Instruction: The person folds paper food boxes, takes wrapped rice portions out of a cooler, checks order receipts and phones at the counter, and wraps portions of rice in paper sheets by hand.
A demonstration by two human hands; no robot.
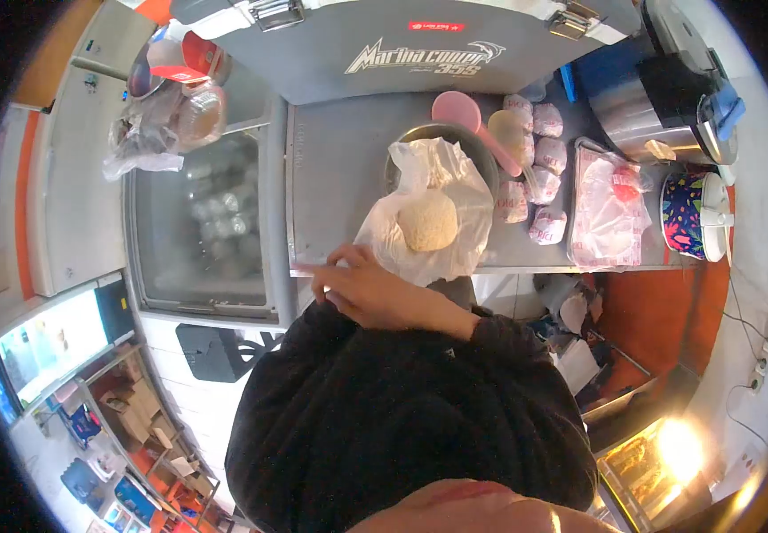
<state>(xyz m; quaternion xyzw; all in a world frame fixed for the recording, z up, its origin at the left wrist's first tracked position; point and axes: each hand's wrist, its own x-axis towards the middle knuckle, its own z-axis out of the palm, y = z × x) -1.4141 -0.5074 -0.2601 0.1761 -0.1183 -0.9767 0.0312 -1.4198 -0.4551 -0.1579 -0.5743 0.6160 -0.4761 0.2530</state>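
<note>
My right hand (362, 289) reaches across my front to the left, its fingers bent and apart. It lies over the cuff of my left sleeve (314, 318). The left hand is hidden or merges with the right, so its fingers cannot be made out. Just beyond the hands, a rounded mound of rice (428, 222) rests on a spread sheet of whitish wrapping (384, 233). The sheet partly covers a metal bowl (489, 160). A pink scoop (457, 110) lies with its handle across the bowl's right rim.
Several printed wrapped bundles (547, 226) sit right of the bowl, beside a stack of printed wrappers (610, 218). A grey cooler box (384, 75) closes off the back. A steel-sided pot (650, 124) and a patterned tin (684, 209) stand right; a glass-topped freezer (206, 240) is left.
</note>
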